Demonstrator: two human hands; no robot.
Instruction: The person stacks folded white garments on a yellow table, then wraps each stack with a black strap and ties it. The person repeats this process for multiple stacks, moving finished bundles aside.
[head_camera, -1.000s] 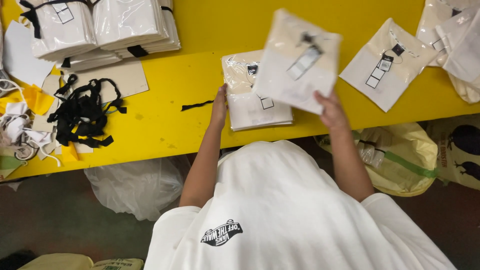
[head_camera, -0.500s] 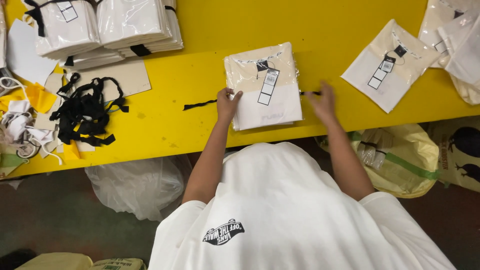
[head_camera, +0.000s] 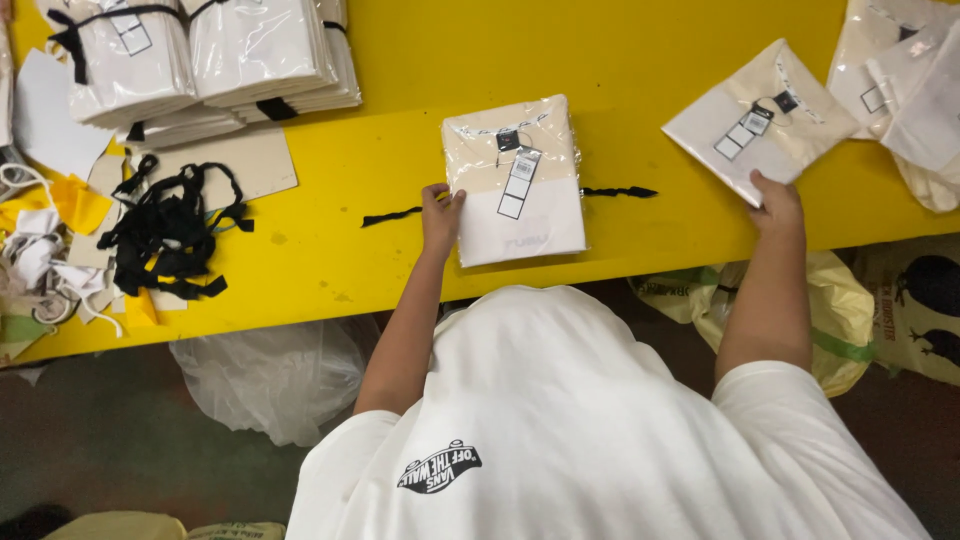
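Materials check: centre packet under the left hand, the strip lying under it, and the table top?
Centre packet: folded cream and white fabric in clear glossy film, judging by the glare and wrinkles. Black strip: limp and frayed-looking, probably woven fabric tape. Table top: smooth matte yellow surface, painted or laminated; cannot tell which. Left hand rests on the packet's edge.

We see glossy clear plastic wrapping the folded cloth shirts at centre frame, a smooth matt yellow tabletop, and limp black fabric straps at left.
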